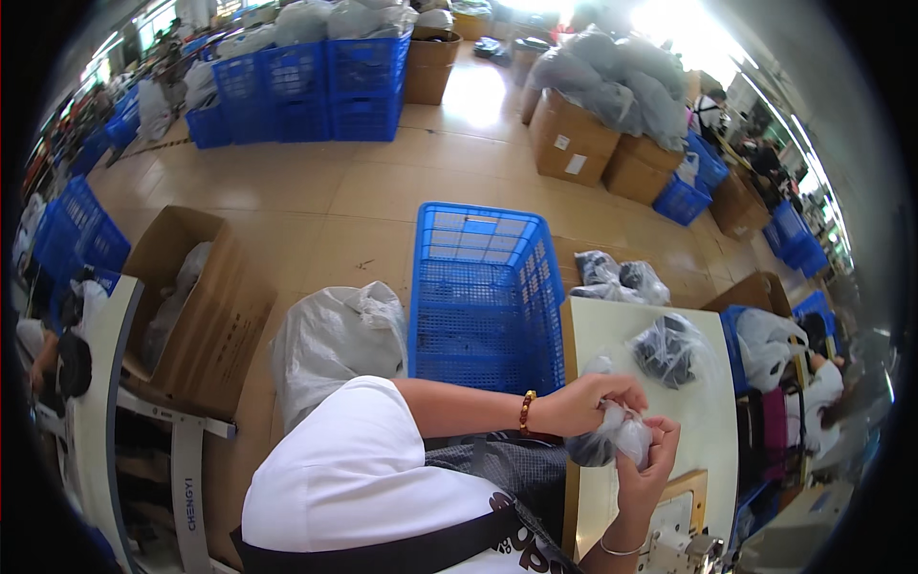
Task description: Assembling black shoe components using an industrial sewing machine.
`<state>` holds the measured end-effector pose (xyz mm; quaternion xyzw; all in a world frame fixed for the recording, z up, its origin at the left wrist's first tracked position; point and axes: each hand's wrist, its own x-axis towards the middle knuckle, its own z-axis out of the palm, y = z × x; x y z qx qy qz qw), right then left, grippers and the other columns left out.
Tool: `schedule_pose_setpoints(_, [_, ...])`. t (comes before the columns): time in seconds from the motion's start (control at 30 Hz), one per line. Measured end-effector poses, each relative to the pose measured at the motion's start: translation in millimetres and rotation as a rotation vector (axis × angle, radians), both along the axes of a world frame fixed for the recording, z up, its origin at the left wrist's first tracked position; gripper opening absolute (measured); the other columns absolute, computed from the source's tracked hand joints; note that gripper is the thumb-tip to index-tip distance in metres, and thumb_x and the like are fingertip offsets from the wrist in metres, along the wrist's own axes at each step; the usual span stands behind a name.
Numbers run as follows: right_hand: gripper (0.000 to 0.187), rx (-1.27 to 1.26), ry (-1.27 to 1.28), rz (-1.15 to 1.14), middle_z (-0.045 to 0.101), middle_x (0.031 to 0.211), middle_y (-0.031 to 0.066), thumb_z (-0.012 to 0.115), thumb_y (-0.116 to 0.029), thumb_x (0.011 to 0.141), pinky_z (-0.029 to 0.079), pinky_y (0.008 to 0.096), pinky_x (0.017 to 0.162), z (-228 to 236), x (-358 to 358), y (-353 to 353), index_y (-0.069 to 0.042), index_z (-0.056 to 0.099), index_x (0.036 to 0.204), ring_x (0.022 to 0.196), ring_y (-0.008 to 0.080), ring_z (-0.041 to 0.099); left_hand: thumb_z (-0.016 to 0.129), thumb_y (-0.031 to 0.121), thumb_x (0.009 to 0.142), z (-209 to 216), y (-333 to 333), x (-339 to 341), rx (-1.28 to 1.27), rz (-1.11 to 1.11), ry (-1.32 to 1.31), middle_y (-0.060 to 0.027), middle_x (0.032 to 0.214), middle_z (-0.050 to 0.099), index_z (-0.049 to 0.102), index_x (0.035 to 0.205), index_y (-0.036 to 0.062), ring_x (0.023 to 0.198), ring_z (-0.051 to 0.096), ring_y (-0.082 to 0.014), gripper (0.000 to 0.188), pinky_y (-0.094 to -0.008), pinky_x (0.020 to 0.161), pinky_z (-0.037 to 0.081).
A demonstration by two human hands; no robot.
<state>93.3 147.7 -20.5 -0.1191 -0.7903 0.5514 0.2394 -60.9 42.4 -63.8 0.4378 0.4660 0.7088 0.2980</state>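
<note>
Over the edge of a pale worktable (612, 335), both my hands are closed on the gathered neck of a clear plastic bag (595, 448) with something dark inside. My left hand (585, 407), with a beaded bracelet at the wrist, pinches the bag's top from the far side. My right hand (650, 464), wearing a thin bangle, grips the bunched plastic from the near right. Whether the neck is knotted I cannot tell. Another clear bag of dark contents (669, 349) lies on the table beyond my hands.
A blue plastic crate (483, 215) stands on the floor left of the table, beside a white sack (339, 335). An open cardboard box (206, 316) is farther left. Filled bags (612, 273) lie past the table's far edge. Sewing-machine parts (679, 536) sit at the lower right.
</note>
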Motion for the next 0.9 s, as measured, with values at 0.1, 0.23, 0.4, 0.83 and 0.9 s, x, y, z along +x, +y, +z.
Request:
schedule_pose_setpoints(0.1, [0.059,-0.746,0.184,0.076,0.059,0.117,0.017,0.068,-0.003,0.08,0.054,0.0314,0.083,7.5,-21.1,-7.9,-0.002,0.039,0.132,0.095,0.0269,0.065,0.063,-0.004,0.089,-14.7,-9.9,-12.6,0.173,0.22,0.293,-0.0053,0.098,0.067,0.063,0.107,-0.0006,0.085,0.063,-0.0105,0.018,-0.025,0.073,0.05])
schedule_pose_setpoints(0.23, [0.069,-0.527,0.47,0.024,0.052,0.129,0.0206,0.077,-0.023,0.086,0.049,0.0395,0.101,-9.9,-45.9,-33.6,-0.002,0.035,0.136,0.111,0.0291,0.061,0.058,-0.001,0.094,-22.4,-20.4,-26.8,0.068,0.297,-0.011,-0.0011,0.094,0.063,0.056,0.121,0.0036,0.086,0.058,-0.0047,0.027,-0.0232,0.073,0.048])
schedule_pose_setpoints(0.4, [0.028,0.292,0.127,-0.005,0.053,0.099,0.01,0.07,-0.009,0.082,0.043,0.0322,0.088,-29.4,-52.3,-35.1,0.002,0.056,0.103,0.091,0.023,0.052,0.05,0.015,0.104,-18.0,-6.3,-3.1,0.223,0.137,-0.508,0.0036,0.1,0.053,0.048,0.124,0.0089,0.089,0.05,-0.0042,0.021,-0.0209,0.076,0.044])
schedule_pose_setpoints(0.83, [0.022,0.373,-0.175,-0.63,0.054,0.092,0.0117,0.058,-0.012,0.089,0.045,0.0373,0.081,-64.7,2.9,60.9,0.005,0.053,0.103,0.088,0.0235,0.053,0.055,0.02,0.101,-64.4,145.5,65.4,0.109,-0.065,-0.425,0.0015,0.087,0.055,0.053,0.102,0.0053,0.084,0.052,-0.0068,0.015,-0.0233,0.074,0.045])
schedule_pose_setpoints(0.9, [0.027,0.364,-0.113,-0.6,0.055,0.092,0.0109,0.058,-0.019,0.09,0.045,0.0369,0.081,-74.8,9.8,69.5,0.005,0.053,0.103,0.088,0.0228,0.052,0.057,0.014,0.098,-66.3,149.4,63.4,0.15,-0.002,-0.398,0.0007,0.085,0.057,0.054,0.101,0.004,0.083,0.052,-0.0073,0.011,-0.0239,0.073,0.045])
